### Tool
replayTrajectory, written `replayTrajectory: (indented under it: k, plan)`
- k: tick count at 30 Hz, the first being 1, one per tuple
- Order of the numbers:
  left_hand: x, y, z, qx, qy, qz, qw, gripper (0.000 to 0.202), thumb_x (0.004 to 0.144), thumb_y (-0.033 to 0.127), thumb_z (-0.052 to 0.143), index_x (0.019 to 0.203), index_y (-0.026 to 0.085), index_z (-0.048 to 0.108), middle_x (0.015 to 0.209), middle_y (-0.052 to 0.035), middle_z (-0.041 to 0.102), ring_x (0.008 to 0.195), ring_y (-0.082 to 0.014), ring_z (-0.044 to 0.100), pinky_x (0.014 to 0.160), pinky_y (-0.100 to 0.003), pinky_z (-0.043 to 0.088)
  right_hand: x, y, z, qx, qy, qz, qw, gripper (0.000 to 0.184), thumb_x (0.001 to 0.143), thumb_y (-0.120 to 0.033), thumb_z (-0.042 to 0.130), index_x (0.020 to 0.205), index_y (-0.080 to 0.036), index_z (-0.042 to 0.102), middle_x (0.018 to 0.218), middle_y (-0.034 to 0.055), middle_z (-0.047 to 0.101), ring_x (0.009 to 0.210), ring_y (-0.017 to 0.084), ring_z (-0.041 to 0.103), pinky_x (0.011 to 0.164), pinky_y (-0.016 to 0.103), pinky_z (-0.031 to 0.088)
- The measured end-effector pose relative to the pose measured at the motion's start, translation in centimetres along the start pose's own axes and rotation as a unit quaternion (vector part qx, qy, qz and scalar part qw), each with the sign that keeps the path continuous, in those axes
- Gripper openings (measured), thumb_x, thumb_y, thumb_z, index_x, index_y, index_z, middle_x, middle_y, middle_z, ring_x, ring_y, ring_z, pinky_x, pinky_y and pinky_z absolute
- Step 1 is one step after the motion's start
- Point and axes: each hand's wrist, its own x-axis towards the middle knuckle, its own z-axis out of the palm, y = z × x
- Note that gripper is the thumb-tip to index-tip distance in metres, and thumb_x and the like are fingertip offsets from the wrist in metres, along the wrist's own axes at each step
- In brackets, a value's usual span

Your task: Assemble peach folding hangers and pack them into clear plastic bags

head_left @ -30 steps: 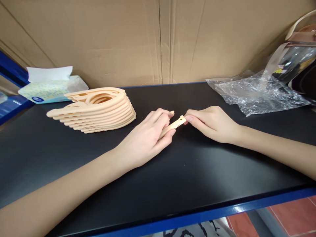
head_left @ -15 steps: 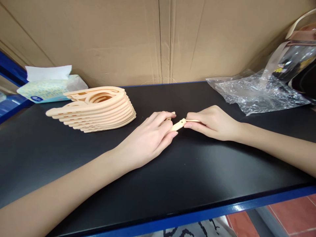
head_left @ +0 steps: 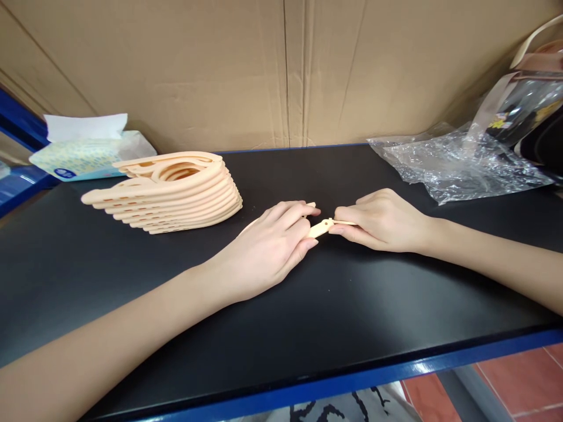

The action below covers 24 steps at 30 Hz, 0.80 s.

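Well behind the blue edge (head_left: 422, 368), the left hand (head_left: 272, 243) holds a cream piece (head_left: 319, 228).

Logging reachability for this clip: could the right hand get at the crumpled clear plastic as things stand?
Probably yes: the crumpled clear plastic lies beyond the right hand, with nothing visible between them. That hand pinches a thin peach piece, though, so it would likely need to let go first.
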Motion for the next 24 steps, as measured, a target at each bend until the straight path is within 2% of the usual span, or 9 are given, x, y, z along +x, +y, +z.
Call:
replayTrajectory:
  k: [9,14,17,21,24]
  plan:
    - [0.22,0.13,-0.31,0.007,-0.026,0.013,1.000,0.033,0.104,0.026,0.031,0.106,0.012,0.061,0.139,-0.0158,0.051,0.131,-0.0286,0.044,0.109,-0.048,0.042,0.20,-0.33,-0.37,-0.107,-0.008,-0.076,0.991,0.054,0.104,-0.039,0.024,0.064,-0.020,0.055,0.051,-0.0001,0.055,0.042,0.012,0.037,0.049,0.029,0.028]
    - [0.29,0.12,-0.44,0.006,-0.031,0.034,0.999,0.034,0.103,0.025,0.033,0.100,0.010,0.063,0.135,-0.0177,0.054,0.134,-0.0291,0.042,0.111,-0.045,0.040,0.37,-0.39,-0.64,-0.134,0.033,-0.122,0.983,0.047,0.102,-0.036,0.032,0.064,-0.020,0.054,0.051,-0.0014,0.054,0.043,0.012,0.037,0.049,0.029,0.029]
    - [0.26,-0.04,-0.38,0.009,-0.024,0.028,0.999,0.033,0.103,0.025,0.035,0.103,0.010,0.064,0.133,-0.0173,0.055,0.133,-0.0293,0.043,0.110,-0.045,0.040,0.49,-0.25,-0.53,-0.111,0.050,-0.108,0.987,0.046,0.102,-0.040,0.035,0.064,-0.020,0.053,0.053,-0.0019,0.054,0.044,0.012,0.039,0.051,0.029,0.030]
    - [0.17,-0.17,-0.29,0.010,-0.016,0.022,1.000,0.032,0.103,0.026,0.036,0.104,0.011,0.064,0.133,-0.0164,0.055,0.133,-0.0298,0.043,0.109,-0.047,0.041,0.66,-0.07,-0.25,-0.046,0.029,-0.068,0.996,0.049,0.099,-0.055,0.036,0.068,-0.020,0.053,0.057,-0.0015,0.053,0.050,0.013,0.042,0.056,0.029,0.032]
    - [0.15,-0.13,-0.30,0.013,-0.019,0.018,1.000,0.032,0.103,0.027,0.035,0.101,0.012,0.063,0.132,-0.0158,0.055,0.132,-0.0293,0.043,0.108,-0.047,0.042,0.78,-0.05,-0.09,-0.013,0.029,-0.047,0.998,0.044,0.096,-0.055,0.043,0.073,-0.019,0.055,0.065,0.0004,0.057,0.058,0.015,0.046,0.061,0.030,0.034]
